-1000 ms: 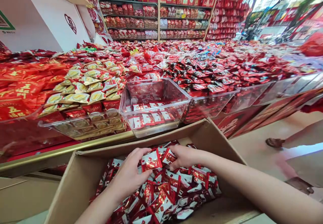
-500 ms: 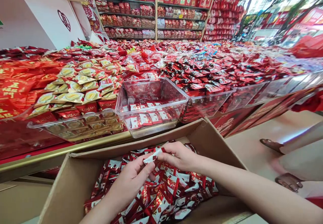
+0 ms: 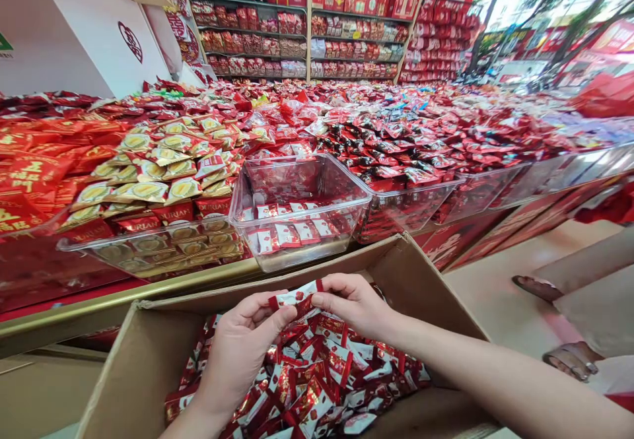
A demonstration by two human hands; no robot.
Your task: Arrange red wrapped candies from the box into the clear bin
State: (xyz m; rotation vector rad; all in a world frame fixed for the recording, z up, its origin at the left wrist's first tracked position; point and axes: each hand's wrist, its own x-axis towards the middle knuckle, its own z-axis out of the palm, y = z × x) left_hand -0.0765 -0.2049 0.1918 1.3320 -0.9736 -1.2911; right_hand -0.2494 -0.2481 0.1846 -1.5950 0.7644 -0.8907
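Note:
Between my two hands a small red-and-white wrapped candy [image 3: 298, 296] is stretched out, one end pinched by each. My left hand [image 3: 246, 340] grips its left end with thumb and fingers. My right hand [image 3: 354, 302] pinches the right end. Both hands are over an open cardboard box [image 3: 411, 280], which holds a heap of the same wrapped candies [image 3: 317, 379]. Just beyond the box stands a clear plastic bin [image 3: 302, 218], with a low layer of these candies set in rows along its front.
Durian snack packs [image 3: 143, 191] fill a bin on the left, beside red packets [image 3: 30, 181]. Dark red packets [image 3: 391, 152] are heaped to the right. A gold edge [image 3: 123, 303] runs along the counter. Another person's sandalled feet [image 3: 569, 360] are on the floor at right.
My hands have drawn slightly apart, and the candy between them now lies straighter with its printed side showing more. The view has shifted a little.

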